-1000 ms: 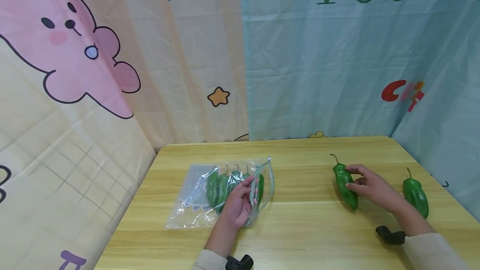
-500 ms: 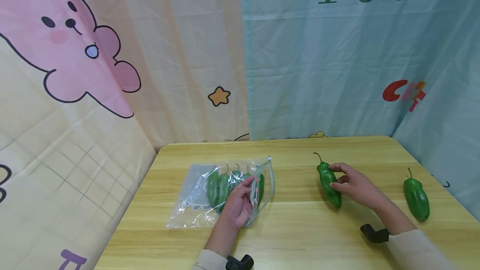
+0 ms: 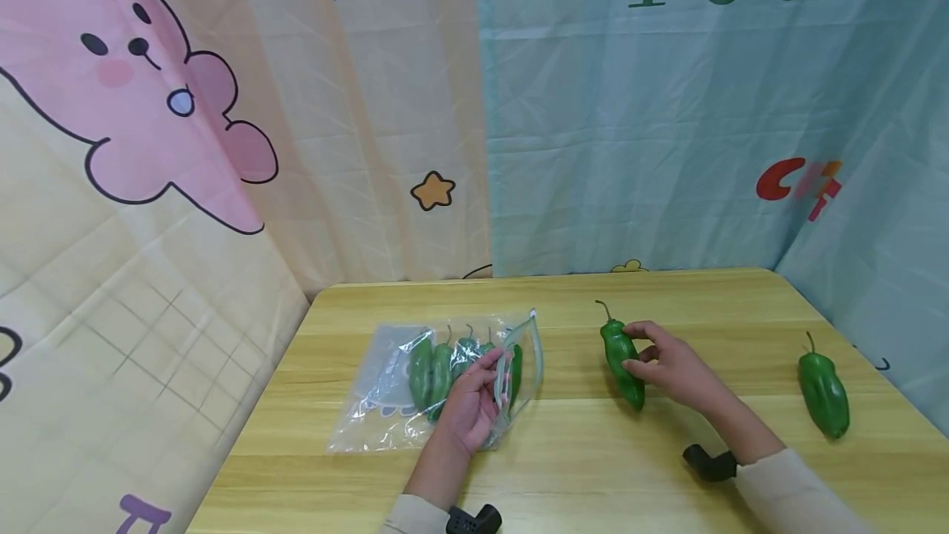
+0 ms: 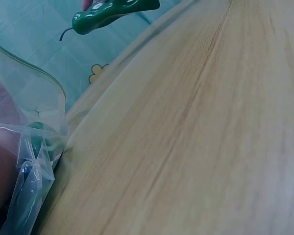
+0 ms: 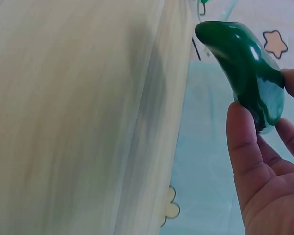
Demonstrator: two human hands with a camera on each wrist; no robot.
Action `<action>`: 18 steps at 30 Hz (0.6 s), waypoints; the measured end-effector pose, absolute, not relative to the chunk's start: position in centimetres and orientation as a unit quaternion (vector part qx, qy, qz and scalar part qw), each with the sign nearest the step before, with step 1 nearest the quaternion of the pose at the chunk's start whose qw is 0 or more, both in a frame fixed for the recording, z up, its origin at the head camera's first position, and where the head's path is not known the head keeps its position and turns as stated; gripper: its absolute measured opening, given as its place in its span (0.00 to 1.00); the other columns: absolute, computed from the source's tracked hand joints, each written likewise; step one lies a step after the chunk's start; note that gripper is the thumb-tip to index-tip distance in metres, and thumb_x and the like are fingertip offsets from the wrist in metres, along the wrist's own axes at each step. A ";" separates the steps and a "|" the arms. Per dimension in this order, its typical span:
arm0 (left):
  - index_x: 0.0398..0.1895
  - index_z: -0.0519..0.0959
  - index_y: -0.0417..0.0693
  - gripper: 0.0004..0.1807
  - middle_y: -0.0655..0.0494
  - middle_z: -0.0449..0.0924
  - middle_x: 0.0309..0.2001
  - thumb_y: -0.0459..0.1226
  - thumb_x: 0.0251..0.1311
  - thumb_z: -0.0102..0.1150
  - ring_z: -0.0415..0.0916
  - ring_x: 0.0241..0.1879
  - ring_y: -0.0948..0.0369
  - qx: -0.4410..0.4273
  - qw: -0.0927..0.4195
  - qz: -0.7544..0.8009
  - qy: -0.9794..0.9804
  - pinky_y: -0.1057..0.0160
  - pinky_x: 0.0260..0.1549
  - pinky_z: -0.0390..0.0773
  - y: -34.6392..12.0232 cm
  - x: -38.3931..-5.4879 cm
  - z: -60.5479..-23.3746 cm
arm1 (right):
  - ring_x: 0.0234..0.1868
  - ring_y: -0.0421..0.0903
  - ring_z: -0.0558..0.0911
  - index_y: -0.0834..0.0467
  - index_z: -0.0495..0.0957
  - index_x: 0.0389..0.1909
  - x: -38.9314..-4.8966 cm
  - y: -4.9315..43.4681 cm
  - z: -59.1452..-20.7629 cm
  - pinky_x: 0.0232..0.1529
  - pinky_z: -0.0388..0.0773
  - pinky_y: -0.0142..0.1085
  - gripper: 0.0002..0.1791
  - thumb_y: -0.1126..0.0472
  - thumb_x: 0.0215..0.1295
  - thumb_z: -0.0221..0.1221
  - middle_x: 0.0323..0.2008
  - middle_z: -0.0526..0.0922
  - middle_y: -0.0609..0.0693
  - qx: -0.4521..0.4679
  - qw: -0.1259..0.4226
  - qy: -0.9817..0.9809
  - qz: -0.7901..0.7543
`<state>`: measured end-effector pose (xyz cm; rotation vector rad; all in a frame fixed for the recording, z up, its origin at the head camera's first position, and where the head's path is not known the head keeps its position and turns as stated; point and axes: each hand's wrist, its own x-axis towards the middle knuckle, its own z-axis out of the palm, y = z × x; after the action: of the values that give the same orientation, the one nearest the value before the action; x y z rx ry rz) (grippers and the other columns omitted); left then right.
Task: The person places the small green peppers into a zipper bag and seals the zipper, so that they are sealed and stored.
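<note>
My right hand [image 3: 670, 365] pinches a green pepper [image 3: 619, 361] between thumb and fingers, its curved stem pointing up and away. In the right wrist view the thumb and fingers [image 5: 244, 134] grip the pepper's side, and it appears lifted off the table. A clear zip bag [image 3: 363, 427] lies at the left with several green peppers [image 3: 420, 373] inside. At its mouth, my left hand [image 3: 469, 410] holds the bag's edge, parting the opening on the right side. The left wrist view shows the bag's film [image 4: 34, 105] partly covering that hand.
Another green pepper [image 3: 824, 394] lies on the wooden table [image 3: 563, 468] near the right edge. Printed curtains [image 3: 638, 122] hang behind and beside the table. A black wrist camera sits on each forearm.
My right hand has carried the pepper leftward, toward the bag, away from the pepper at the right edge. My left hand and the bag have stayed in place.
</note>
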<state>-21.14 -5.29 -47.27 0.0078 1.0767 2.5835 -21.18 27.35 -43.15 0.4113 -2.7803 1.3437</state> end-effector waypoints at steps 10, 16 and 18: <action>0.60 0.74 0.45 0.21 0.56 0.82 0.52 0.27 0.67 0.41 0.80 0.36 0.67 0.006 0.174 0.909 0.380 0.73 0.28 0.79 -5.3 -21.1 -47.2 | 0.44 0.52 0.79 0.65 0.65 0.64 -21.8 25.4 -43.1 0.36 0.82 0.35 0.29 0.59 0.66 0.63 0.61 0.71 0.66 0.129 0.013 -0.880 0.456; 0.58 0.74 0.45 0.20 0.56 0.82 0.52 0.27 0.67 0.41 0.80 0.36 0.67 0.017 0.172 0.909 0.379 0.73 0.28 0.79 -5.3 -21.1 -47.3 | 0.44 0.53 0.79 0.64 0.65 0.64 -22.3 24.5 -43.2 0.36 0.83 0.36 0.29 0.60 0.66 0.63 0.62 0.69 0.65 0.125 0.000 -0.863 0.489; 0.58 0.74 0.45 0.20 0.56 0.82 0.51 0.27 0.67 0.41 0.80 0.36 0.67 0.024 0.171 0.909 0.379 0.73 0.28 0.79 -5.3 -21.1 -47.4 | 0.44 0.54 0.79 0.64 0.65 0.64 -22.5 24.1 -43.1 0.35 0.84 0.37 0.29 0.60 0.66 0.63 0.62 0.69 0.65 0.124 -0.003 -0.855 0.504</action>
<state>-21.10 -5.35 -47.36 0.0677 1.0750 2.5815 -22.47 24.07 -43.14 0.3889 -2.6922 1.5854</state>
